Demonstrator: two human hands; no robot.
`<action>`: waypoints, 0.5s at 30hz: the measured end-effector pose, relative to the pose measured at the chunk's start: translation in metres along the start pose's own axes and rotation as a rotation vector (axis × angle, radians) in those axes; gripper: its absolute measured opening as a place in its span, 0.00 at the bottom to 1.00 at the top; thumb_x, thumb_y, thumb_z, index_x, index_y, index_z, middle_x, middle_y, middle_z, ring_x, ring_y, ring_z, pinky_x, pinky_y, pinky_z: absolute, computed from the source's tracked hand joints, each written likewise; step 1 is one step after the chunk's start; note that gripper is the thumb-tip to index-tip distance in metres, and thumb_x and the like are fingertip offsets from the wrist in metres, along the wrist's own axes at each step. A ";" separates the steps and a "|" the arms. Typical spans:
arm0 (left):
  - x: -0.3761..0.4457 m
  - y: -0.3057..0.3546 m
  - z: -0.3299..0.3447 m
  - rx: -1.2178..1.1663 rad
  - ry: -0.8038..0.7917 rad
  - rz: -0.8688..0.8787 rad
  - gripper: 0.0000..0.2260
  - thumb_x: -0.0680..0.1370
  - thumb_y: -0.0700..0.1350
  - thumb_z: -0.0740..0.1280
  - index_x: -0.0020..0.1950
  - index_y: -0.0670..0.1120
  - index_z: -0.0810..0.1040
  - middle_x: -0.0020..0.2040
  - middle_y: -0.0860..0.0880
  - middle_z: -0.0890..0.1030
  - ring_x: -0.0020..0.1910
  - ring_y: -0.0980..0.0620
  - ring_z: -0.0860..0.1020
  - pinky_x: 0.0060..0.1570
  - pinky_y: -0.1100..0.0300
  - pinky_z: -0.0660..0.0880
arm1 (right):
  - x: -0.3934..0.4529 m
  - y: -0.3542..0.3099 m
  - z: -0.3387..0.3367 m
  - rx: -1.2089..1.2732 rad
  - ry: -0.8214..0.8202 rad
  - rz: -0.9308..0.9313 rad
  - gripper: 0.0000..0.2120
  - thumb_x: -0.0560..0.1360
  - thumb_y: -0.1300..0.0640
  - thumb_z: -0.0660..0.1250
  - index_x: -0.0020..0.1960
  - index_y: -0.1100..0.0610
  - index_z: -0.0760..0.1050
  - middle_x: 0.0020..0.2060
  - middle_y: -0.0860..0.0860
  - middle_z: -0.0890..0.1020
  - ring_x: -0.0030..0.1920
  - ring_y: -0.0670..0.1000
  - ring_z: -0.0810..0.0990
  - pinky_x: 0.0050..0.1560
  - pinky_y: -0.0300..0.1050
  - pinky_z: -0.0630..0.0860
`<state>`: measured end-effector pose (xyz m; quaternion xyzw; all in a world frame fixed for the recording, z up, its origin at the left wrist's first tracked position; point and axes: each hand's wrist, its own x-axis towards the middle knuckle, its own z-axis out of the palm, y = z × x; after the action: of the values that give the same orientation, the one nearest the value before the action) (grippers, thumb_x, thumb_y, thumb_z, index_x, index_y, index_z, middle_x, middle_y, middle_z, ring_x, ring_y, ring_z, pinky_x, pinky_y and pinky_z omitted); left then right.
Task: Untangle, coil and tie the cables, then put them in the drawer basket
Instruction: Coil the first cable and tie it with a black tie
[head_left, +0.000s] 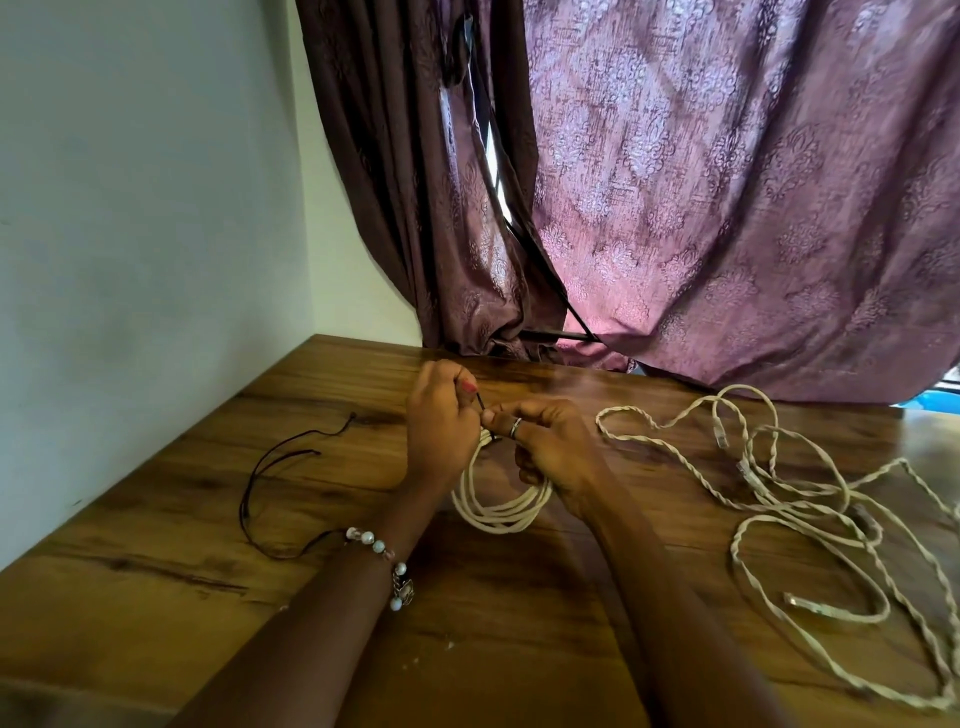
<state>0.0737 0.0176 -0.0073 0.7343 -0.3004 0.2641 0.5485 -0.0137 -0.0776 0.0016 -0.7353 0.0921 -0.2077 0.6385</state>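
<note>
1. My left hand (441, 415) and right hand (540, 441) each pinch the thin dark tie (480, 401), so I can knot it.
2. The coiled cable (498, 506) hangs just under my hands.
3. The tangled cables (810, 509) wait right of them on the worktop (156, 519).

Taking the coiled cable (498, 506) at mid-table as landmark, the wooden table (218, 499) to its left is crossed only by thin dark ties (270, 483), with bare wood left between them and the wall (145, 218), by which that side is closed. To the right of the coil, the surface is taken up by a loose tangle of pale cables (810, 499), spread to the near right edge. Behind the coil, a strip of bare wood is bounded by the curtain (727, 208) resting on the table's far edge.
</note>
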 end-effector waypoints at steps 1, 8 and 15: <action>0.000 -0.001 0.001 0.001 -0.001 -0.016 0.05 0.73 0.29 0.62 0.41 0.37 0.74 0.40 0.44 0.73 0.39 0.50 0.71 0.36 0.66 0.60 | 0.000 -0.001 0.001 -0.015 0.004 -0.010 0.07 0.74 0.59 0.70 0.47 0.63 0.82 0.29 0.54 0.78 0.21 0.48 0.62 0.22 0.37 0.61; -0.001 0.002 0.003 -0.342 -0.335 -0.306 0.05 0.78 0.41 0.65 0.53 0.43 0.75 0.45 0.46 0.81 0.46 0.45 0.81 0.45 0.53 0.78 | 0.004 0.006 -0.004 -0.030 0.250 -0.037 0.08 0.75 0.71 0.63 0.43 0.69 0.80 0.28 0.53 0.78 0.21 0.44 0.68 0.22 0.34 0.63; -0.015 0.007 0.013 -0.525 -0.484 -0.321 0.06 0.75 0.41 0.70 0.49 0.51 0.83 0.37 0.35 0.82 0.22 0.51 0.71 0.23 0.64 0.67 | 0.002 0.007 -0.016 0.100 0.302 -0.140 0.11 0.74 0.71 0.64 0.38 0.60 0.81 0.31 0.50 0.83 0.34 0.46 0.81 0.37 0.39 0.77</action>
<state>0.0590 0.0059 -0.0168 0.6476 -0.3596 -0.0919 0.6655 -0.0180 -0.0939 -0.0033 -0.6677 0.1252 -0.3643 0.6370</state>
